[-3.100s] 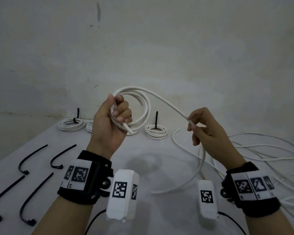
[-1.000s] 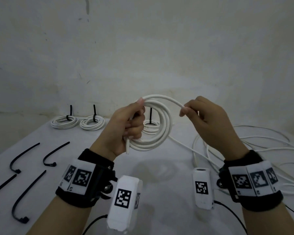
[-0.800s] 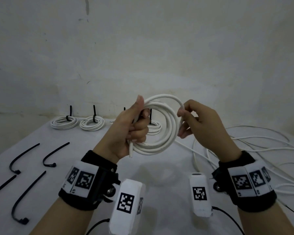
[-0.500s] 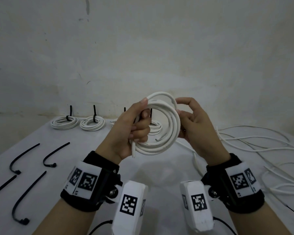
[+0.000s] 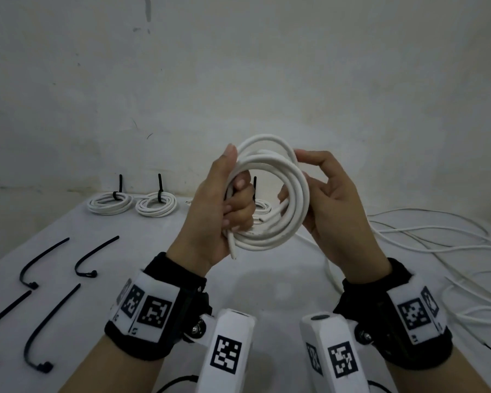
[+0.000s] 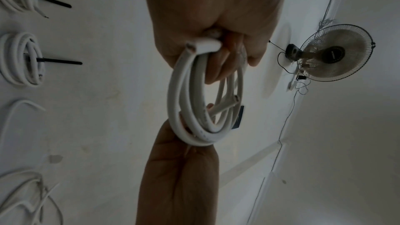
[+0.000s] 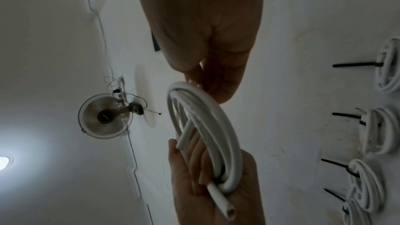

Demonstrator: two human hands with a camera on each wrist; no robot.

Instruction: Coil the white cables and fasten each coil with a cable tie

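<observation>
I hold a coil of white cable [image 5: 298, 194] upright in the air above the table. My left hand [image 5: 233, 199] grips its left side, thumb up along the loops, and one cable end [image 5: 233, 251] pokes out below the fist. My right hand [image 5: 304, 165] pinches the coil's top right, its other fingers curled behind the right side. The second cable end [image 5: 270, 218] lies inside the loop. In the left wrist view the coil [image 6: 186, 102] hangs from my left hand [image 6: 216, 23]. In the right wrist view the coil [image 7: 225, 134] spans from my right hand [image 7: 205, 32] to the left.
Two tied coils [image 5: 109, 202] [image 5: 156, 205] with black ties lie at the table's back left, a third [image 5: 263, 209] behind my hands. Several loose black cable ties [image 5: 95, 258] lie at the left. Loose white cables [image 5: 423, 236] sprawl on the right. A wall fan [image 6: 333, 52] hangs above.
The trailing cable has been wound into the coil. My right hand has moved from the loose tail onto the coil's right side, and both hands have come closer together.
</observation>
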